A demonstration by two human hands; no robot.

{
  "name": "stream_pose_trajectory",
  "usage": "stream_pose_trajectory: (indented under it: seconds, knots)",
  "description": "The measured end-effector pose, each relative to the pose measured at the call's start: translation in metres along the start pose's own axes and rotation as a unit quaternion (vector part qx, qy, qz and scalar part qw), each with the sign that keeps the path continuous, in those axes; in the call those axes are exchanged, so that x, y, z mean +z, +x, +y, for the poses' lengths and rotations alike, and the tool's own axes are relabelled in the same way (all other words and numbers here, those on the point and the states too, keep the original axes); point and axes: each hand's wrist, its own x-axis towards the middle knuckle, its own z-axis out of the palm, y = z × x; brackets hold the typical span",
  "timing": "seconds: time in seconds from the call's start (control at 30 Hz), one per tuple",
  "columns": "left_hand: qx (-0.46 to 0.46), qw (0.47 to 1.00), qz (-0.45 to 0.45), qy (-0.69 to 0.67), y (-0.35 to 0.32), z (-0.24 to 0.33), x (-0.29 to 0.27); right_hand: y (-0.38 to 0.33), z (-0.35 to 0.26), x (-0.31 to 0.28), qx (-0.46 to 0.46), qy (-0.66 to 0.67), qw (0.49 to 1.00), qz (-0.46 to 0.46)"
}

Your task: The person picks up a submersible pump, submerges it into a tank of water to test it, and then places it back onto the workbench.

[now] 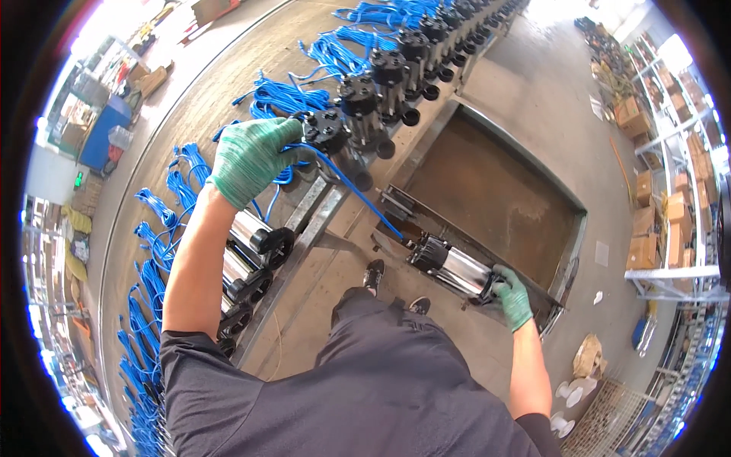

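Note:
My right hand, in a green glove, grips the end of a shiny steel pump with a black head. The pump lies on its side along the near rim of a metal tank. From its head a blue cable runs up and left to my left hand, also gloved in green. Its fingers are closed on the cable, beside the black top of an upright pump; whether they touch that top I cannot tell. More upright pumps stand in a row beyond it.
The rectangular metal tank sits at the right, its floor brownish. Coiled blue cables lie on the long bench at the left. Several pumps lie there near my left forearm. Shelves with cardboard boxes line the far right.

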Motion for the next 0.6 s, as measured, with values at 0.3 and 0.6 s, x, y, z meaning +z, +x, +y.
stream_pose_trajectory:
  seconds: [0.3,0.6]
  knots:
    - [-0.126,0.988,-0.025,0.082,-0.035,-0.128,-0.04,0.013,-0.128,0.192,0.054,0.017,0.977,-0.205]
    - [-0.248,0.944,-0.032,0.217,-0.052,-0.211,-0.003,0.083,-0.137,0.394,0.034,-0.009,0.981,-0.193]
